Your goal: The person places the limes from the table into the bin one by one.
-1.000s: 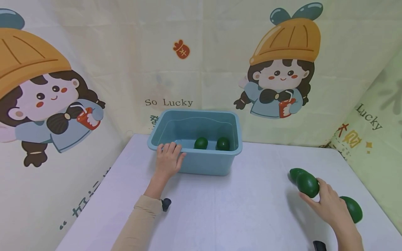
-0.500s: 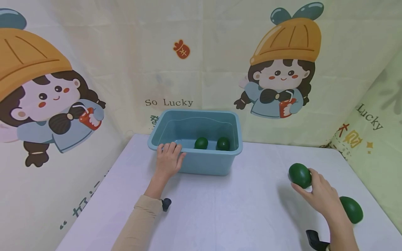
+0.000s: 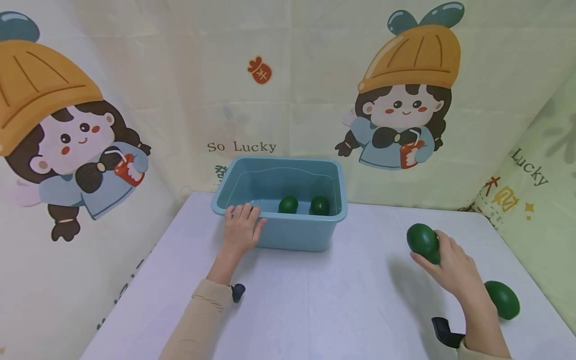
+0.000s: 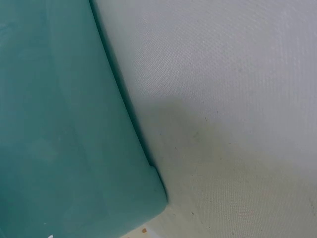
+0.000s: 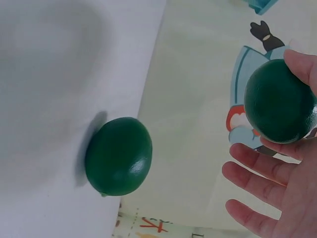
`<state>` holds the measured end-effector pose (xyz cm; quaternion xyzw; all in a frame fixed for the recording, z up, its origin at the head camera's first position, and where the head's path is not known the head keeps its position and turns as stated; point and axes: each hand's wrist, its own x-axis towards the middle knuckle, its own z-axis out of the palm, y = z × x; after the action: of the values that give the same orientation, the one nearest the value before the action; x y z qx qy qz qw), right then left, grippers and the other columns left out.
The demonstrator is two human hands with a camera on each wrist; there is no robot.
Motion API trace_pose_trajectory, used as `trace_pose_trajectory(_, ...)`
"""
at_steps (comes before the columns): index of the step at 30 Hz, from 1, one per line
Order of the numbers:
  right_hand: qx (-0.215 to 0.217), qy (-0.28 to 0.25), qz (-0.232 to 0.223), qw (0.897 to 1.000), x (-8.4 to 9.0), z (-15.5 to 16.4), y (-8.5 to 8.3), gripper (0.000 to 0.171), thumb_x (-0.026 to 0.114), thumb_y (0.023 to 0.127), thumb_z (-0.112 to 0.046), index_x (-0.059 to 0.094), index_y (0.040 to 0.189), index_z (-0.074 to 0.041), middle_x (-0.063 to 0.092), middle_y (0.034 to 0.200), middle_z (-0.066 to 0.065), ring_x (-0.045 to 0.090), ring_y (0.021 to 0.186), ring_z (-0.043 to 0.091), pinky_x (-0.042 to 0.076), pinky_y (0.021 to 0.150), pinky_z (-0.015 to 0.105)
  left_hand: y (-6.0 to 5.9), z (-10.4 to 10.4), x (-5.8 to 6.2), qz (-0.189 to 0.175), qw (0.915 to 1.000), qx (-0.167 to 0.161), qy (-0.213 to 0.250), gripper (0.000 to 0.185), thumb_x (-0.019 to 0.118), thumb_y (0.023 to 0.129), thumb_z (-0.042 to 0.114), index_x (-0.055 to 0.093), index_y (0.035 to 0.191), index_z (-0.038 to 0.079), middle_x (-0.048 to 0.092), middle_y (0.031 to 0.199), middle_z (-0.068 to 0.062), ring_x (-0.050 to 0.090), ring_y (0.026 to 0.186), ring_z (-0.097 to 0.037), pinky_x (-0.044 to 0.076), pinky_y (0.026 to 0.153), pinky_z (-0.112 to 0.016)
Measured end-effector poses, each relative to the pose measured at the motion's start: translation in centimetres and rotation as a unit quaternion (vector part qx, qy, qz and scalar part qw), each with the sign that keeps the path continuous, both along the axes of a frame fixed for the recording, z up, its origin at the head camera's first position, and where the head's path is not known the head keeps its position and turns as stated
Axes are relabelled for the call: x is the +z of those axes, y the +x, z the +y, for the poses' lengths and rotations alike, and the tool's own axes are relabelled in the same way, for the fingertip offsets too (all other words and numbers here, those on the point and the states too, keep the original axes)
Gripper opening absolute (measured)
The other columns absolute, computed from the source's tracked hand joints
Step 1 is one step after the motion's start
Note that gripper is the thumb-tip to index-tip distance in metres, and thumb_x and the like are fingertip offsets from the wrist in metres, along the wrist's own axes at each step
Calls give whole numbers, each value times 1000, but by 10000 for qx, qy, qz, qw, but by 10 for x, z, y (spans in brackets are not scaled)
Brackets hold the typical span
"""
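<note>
The left hand [image 3: 240,229] grips the near rim of a blue plastic bin [image 3: 297,234], its fingers curled over the edge. In the left wrist view only the bin's side [image 4: 74,124] and the tabletop show. Raised above the table at the right, the right hand [image 3: 456,265] pinches a glossy dark-green oval fruit [image 3: 422,240] between thumb and fingers. The right wrist view shows the held fruit [image 5: 277,101], the other fingers spread away from it. Below it on the table lies another green fruit [image 5: 119,156], mostly hidden in the head view.
Two green fruits, one left [image 3: 288,204] and one right [image 3: 320,205], lie inside the bin. Another green fruit [image 3: 502,300] rests beside the right wrist. A printed cloth [image 3: 306,115] hangs behind the white table [image 3: 333,310], and the bin stands near its back edge.
The right hand has carried its green fruit up and to the left, away from the front right. The left hand and the bin have stayed in place.
</note>
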<state>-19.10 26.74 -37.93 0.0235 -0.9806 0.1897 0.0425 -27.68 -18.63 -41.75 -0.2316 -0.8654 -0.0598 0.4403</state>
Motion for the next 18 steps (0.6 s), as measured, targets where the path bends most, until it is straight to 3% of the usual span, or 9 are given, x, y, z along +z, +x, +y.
trace_pose_trajectory(18,163,-84,115,9998,17,-18,-16,87,57,84,-50,22,133,13,36,121,35,38,104,48,29,80,67,1,0,2,-200,9998,37,-47,46,22,99,43,50,98,7,45,89,-10,41,83,-28,30,82,-48)
